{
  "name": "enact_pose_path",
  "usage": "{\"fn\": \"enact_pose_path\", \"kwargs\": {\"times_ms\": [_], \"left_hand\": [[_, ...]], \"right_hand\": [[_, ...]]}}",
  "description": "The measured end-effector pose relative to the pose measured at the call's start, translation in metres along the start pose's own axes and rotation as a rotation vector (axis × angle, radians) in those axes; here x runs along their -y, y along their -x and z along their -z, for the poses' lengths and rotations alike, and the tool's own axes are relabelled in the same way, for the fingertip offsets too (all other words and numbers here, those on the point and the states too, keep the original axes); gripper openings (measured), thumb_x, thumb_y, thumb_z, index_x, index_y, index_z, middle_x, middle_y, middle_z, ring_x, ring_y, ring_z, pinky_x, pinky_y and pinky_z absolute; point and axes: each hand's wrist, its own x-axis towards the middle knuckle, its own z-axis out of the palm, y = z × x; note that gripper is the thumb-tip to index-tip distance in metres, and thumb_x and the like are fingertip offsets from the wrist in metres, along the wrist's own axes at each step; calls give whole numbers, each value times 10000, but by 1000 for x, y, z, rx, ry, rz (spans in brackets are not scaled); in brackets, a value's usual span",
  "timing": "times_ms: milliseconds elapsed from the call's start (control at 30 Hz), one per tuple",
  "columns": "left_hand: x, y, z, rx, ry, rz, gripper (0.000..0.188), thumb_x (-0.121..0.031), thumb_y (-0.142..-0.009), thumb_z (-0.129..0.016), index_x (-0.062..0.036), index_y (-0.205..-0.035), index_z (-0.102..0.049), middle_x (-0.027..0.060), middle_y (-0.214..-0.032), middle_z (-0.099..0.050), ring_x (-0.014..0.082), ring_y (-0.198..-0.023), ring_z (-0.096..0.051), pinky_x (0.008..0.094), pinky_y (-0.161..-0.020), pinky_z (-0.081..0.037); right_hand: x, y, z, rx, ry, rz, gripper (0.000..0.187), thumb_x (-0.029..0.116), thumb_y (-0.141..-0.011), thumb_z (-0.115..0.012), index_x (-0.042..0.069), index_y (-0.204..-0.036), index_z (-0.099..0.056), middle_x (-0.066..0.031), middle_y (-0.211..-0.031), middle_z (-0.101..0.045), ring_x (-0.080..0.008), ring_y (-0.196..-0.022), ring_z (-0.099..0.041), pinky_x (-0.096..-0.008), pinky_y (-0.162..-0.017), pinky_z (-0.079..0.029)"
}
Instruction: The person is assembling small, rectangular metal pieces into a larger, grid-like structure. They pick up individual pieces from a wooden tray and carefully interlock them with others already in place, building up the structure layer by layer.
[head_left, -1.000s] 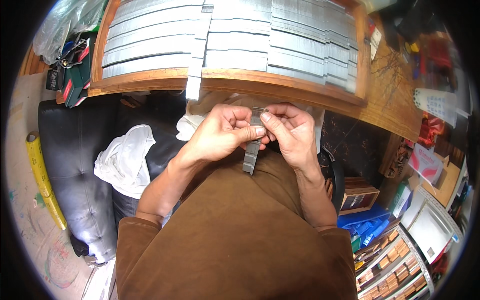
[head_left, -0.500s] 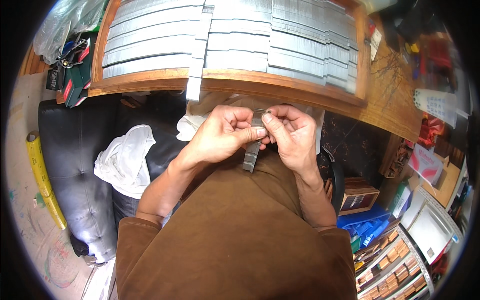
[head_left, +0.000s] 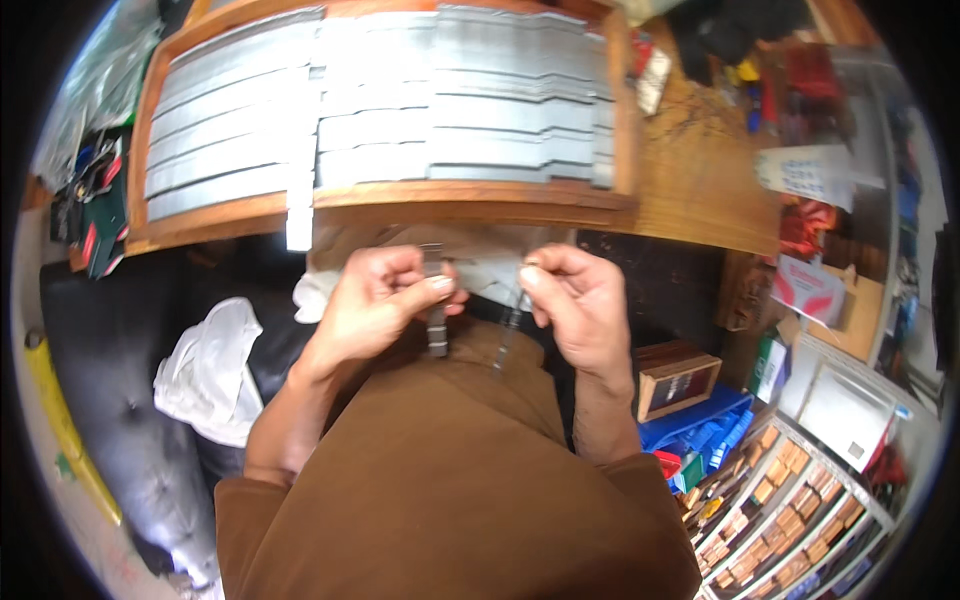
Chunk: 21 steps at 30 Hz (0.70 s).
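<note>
My left hand (head_left: 385, 300) is closed, thumb against fingers, on a small stack of stepped grey metal strips (head_left: 437, 335) that hangs upright below it. My right hand (head_left: 580, 305) pinches one thin, dark stepped strip (head_left: 508, 335) near its top end. That strip slants down and is slightly blurred. A gap separates the two hands over my lap. Beyond them, a shallow wooden tray (head_left: 400, 196) holds many silvery strips (head_left: 375, 150) in overlapping rows. One long strip (head_left: 300, 215) lies across the tray's front rim and sticks out toward me.
Right of the tray is a bare wooden tabletop (head_left: 700, 210). A black padded seat (head_left: 90, 370) with a white cloth (head_left: 212, 370) lies to the left. A wooden box (head_left: 680, 385), a blue plastic bag (head_left: 700, 430) and a rack of small wooden blocks (head_left: 790, 500) stand at right.
My hands have moved apart. The right hand has drawn one thin strip away from the stack in my left. The view has turned, so the tray appears farther left and lower.
</note>
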Motion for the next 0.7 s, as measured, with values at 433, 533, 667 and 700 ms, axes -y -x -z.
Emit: {"fn": "enact_pose_path", "kwargs": {"times_ms": [433,533,667,700], "left_hand": [[-4,-6,-2,78,-27,51,157,-160,-949,-702,-18,-1007,-664,118,-921,-752,180,-827,-739,249,-654,-521],[-5,-9,-5,138,28,112,153,-108,-956,-687,14,-1045,-663,147,-937,-747,197,-843,-740,293,-717,-581],[0,-10,0,212,-8,105,172,-132,-959,-694,6,-1061,-686,132,-945,-756,169,-829,-738,257,-688,-569],[2,-9,0,202,7,102,172,-141,-958,-697,1,-1055,-690,122,-937,-756,164,-829,-738,246,-680,-564]], "right_hand": [[58,-6,95,-483,-149,249,157,138,-942,-680,-17,-922,-670,-23,-695,-588,-79,-543,-493,-230,-488,-393],[28,7,36,-69,42,60,165,120,-926,-705,-45,-926,-696,-28,-765,-655,-52,-604,-535,-207,-519,-408],[-9,-11,-14,84,-21,-151,144,86,-923,-716,-53,-952,-694,-63,-832,-705,-62,-689,-599,-198,-608,-476],[-13,-16,-15,98,-46,-148,147,86,-924,-715,-55,-961,-691,-69,-841,-708,-67,-700,-609,-203,-617,-488]]}}
